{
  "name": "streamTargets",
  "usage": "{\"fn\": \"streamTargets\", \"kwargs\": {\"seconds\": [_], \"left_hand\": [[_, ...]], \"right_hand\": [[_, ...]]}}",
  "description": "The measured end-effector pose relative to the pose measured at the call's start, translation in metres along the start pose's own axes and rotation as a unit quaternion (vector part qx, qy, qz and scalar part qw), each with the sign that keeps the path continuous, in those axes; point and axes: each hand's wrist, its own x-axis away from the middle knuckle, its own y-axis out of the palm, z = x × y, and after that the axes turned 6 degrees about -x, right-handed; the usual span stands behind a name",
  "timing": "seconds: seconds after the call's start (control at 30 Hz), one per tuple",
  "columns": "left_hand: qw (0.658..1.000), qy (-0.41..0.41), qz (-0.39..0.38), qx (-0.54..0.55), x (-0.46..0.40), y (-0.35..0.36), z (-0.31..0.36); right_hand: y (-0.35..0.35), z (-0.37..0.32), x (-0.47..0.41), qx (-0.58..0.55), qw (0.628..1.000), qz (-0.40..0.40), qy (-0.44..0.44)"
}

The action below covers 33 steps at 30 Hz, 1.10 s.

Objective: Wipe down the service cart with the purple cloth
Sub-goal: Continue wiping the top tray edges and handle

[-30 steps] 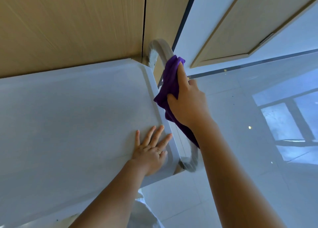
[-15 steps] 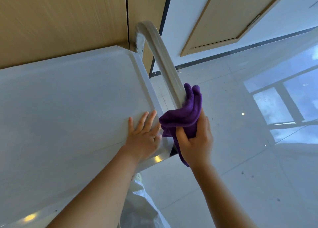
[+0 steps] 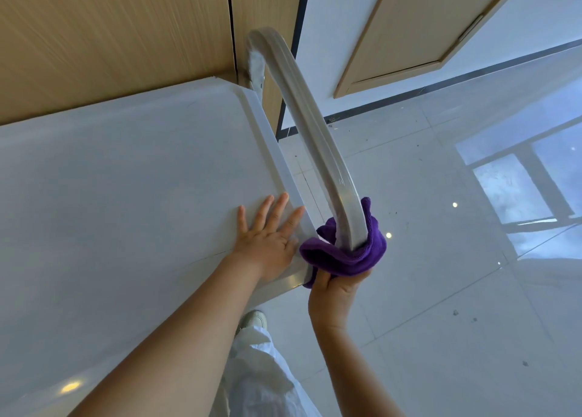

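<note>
Now your right hand (image 3: 335, 290) grips the purple cloth (image 3: 343, 256) from below, bunched round the near end of the cart handle (image 3: 310, 126) | your left hand (image 3: 267, 243) lies flat, fingers spread, on the white cart top (image 3: 126, 180) just beside the cloth | glossy tiled floor (image 3: 441, 259) beyond, wooden panels (image 3: 110, 32) behind the cart.

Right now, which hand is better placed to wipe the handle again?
The right hand: it already grips the purple cloth around the handle. The left hand rests flat on the cart top.
</note>
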Motion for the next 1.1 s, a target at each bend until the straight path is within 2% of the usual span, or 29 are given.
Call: {"fn": "streamTargets", "kwargs": {"seconds": [0.1,0.23,0.37,0.47,0.57,0.73,0.83,0.97,1.1], "left_hand": [[0.999,0.023,-0.032,0.033,0.001,-0.01,-0.006],[0.996,0.046,-0.057,0.058,0.005,-0.024,-0.014],[0.992,0.046,-0.059,0.106,0.005,-0.035,-0.01],[0.983,0.055,-0.052,0.168,0.014,-0.041,-0.014],[0.973,0.059,-0.02,0.222,0.036,-0.026,-0.028],[0.961,0.045,0.071,0.263,0.078,0.008,-0.047],[0.951,0.004,0.137,0.278,0.103,0.023,-0.068],[0.949,-0.053,0.2,0.239,0.143,0.053,-0.11],[0.941,-0.104,0.229,0.225,0.184,0.087,-0.144]], "right_hand": [[0.007,0.012,0.01,0.002,0.996,0.044,0.083],[0.019,0.008,0.039,0.058,0.994,0.041,0.078],[0.02,0.019,0.1,0.154,0.982,-0.111,-0.004],[0.019,0.03,0.14,0.309,0.918,-0.231,-0.095],[0.025,0.022,0.16,0.386,0.854,-0.315,-0.146],[0.045,0.016,0.177,0.404,0.801,-0.403,-0.181],[0.053,0.013,0.174,0.387,0.797,-0.418,-0.2],[0.067,0.011,0.177,0.392,0.795,-0.41,-0.215],[0.083,0.008,0.196,0.403,0.772,-0.426,-0.246]]}}
